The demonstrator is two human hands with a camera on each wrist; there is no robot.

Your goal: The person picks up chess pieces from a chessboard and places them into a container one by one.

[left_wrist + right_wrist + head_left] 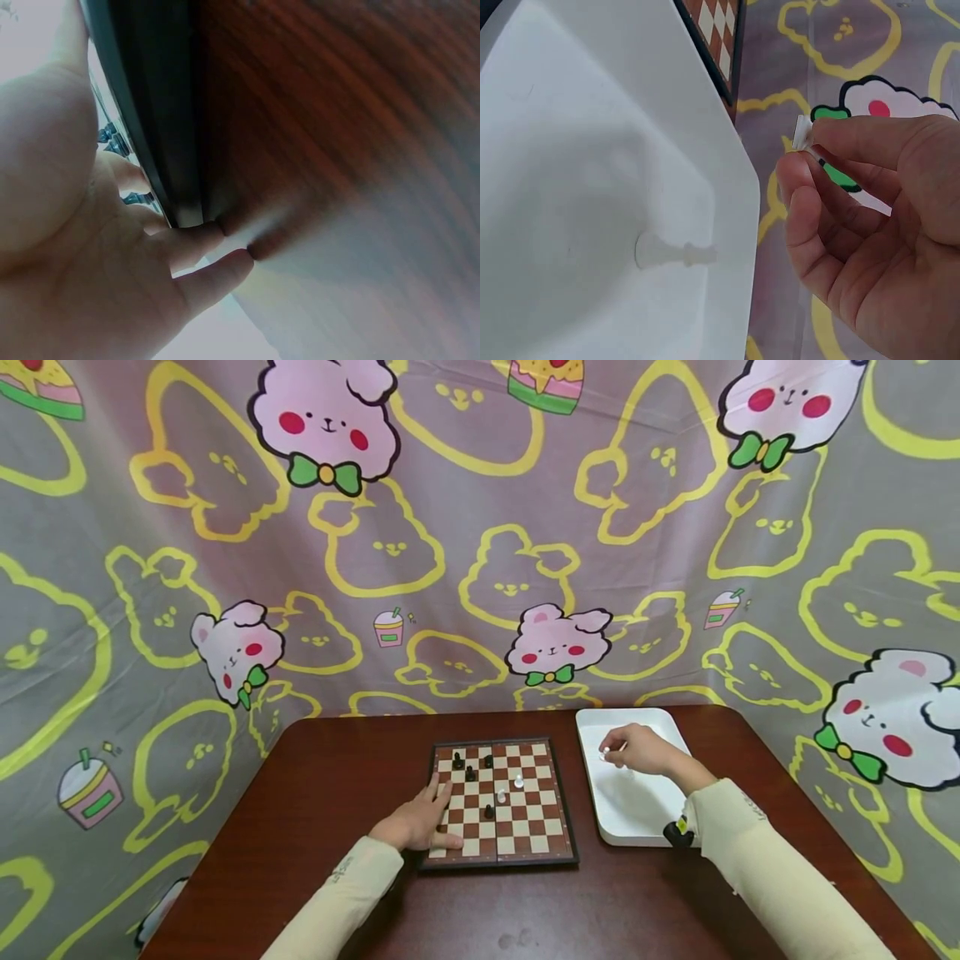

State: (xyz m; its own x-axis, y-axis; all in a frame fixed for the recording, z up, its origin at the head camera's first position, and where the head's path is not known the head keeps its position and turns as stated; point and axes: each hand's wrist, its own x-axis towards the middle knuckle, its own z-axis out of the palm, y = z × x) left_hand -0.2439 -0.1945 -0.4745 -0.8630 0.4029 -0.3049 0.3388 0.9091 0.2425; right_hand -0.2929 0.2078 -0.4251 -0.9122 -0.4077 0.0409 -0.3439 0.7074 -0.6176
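Observation:
My left hand (420,821) rests on the left edge of the chessboard (534,842), fingers spread. In the left wrist view two of its fingertips reach past the dark board rim (154,112) to the table. Above the white tray (626,814) my right hand (637,750) pinches a small white chess piece (802,133) between thumb and fingers; much of the piece is hidden by them. A second white chess piece (667,253) lies on its side in the tray. Several black pieces (470,774) and two white pieces (502,796) stand on the board.
The tray stands to the right of the board on a dark red-brown table (322,785). A patterned cloth (480,568) hangs behind and at both sides of the table. A black wrist strap (678,833) shows at my right sleeve, over the tray's near right corner.

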